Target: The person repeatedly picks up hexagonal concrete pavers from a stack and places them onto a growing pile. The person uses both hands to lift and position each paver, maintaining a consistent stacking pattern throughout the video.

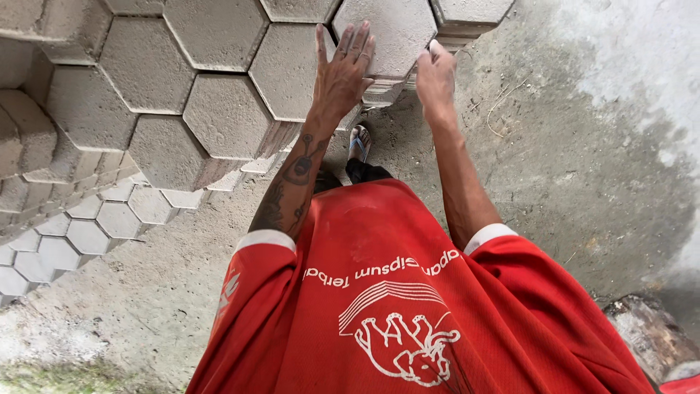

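Observation:
A grey hexagonal concrete paving block (394, 29) lies on top of a tall stack at the upper middle. My left hand (343, 69) rests flat on its near left part, fingers spread and pointing away. My right hand (435, 73) grips the block's right edge, fingers curled over the side. Both forearms reach up from my red shirt. More hexagonal blocks (226, 117) fit tightly beside it on neighbouring stacks.
Stacks of hexagonal blocks (87, 102) fill the upper left, with lower stacks (80, 233) further left. Rough concrete floor (569, 160) spreads to the right. My sandalled foot (359, 142) stands by the stack's base. A wooden log end (649, 332) lies at the lower right.

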